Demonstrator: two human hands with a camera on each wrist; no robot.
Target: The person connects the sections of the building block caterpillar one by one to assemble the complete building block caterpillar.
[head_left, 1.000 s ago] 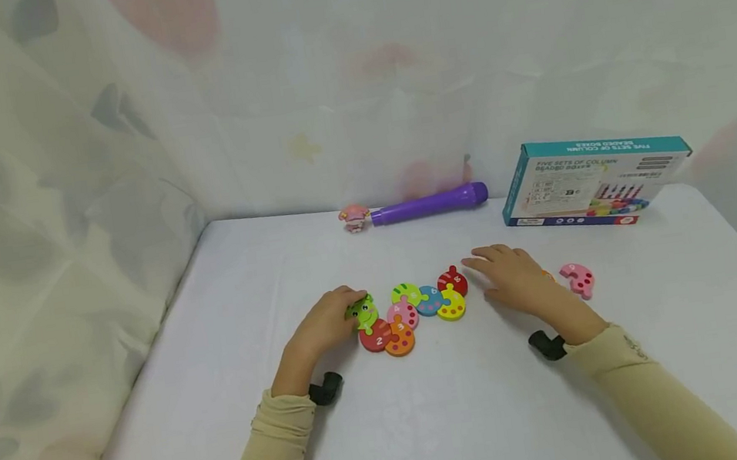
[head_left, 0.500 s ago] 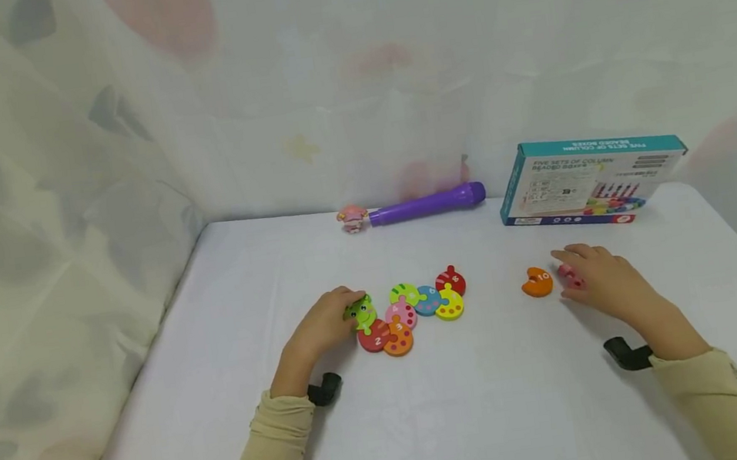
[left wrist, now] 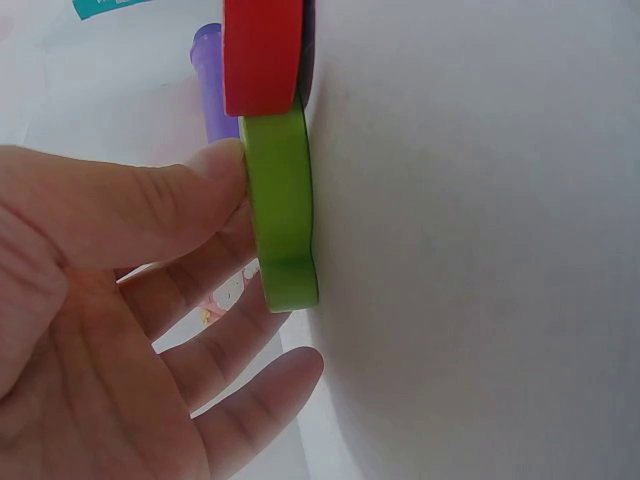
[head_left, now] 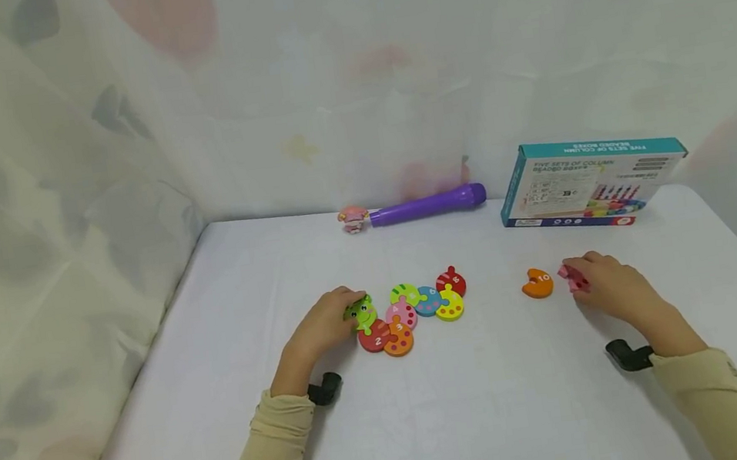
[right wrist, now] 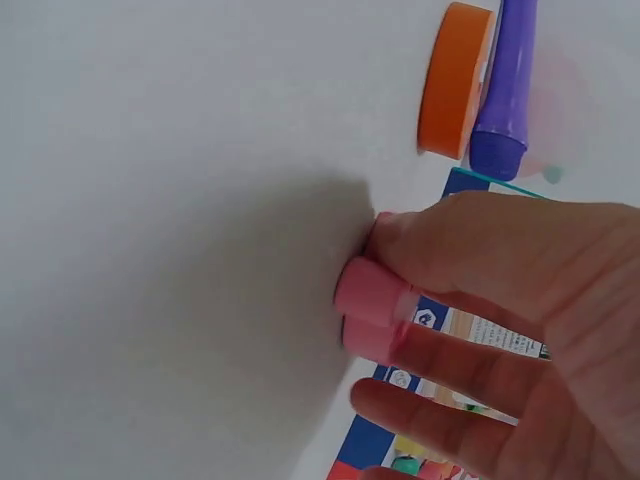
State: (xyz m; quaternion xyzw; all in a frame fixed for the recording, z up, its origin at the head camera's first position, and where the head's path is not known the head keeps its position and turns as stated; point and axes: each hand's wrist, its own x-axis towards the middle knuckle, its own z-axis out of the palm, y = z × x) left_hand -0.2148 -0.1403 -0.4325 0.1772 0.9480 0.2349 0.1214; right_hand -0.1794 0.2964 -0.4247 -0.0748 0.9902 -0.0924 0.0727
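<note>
On the left, a chain of joined, numbered caterpillar puzzle pieces [head_left: 398,339] curves over the white table. Its green head piece [head_left: 363,313] has a smiling face. My left hand [head_left: 326,319] holds that head by the edge, thumb on the near side and fingers round the far side; a red piece [left wrist: 263,55] joins it in the left wrist view. At the right, my right hand [head_left: 609,284] pinches a pink dotted puzzle piece [right wrist: 372,300] between thumb and fingers, which cover part of it. An orange piece [head_left: 538,283] marked 10 lies just left of this hand.
Along the back edge lie a purple toy microphone [head_left: 428,205] and a small pink figurine [head_left: 354,219]. A teal-edged box [head_left: 586,182] leans at the back right. Patterned cloth [head_left: 323,96] hangs behind the table.
My right hand has moved right, from beside the red piece 8 past the orange piece, and now grips the pink piece, which has turned slightly. My left hand stays at the green head.
</note>
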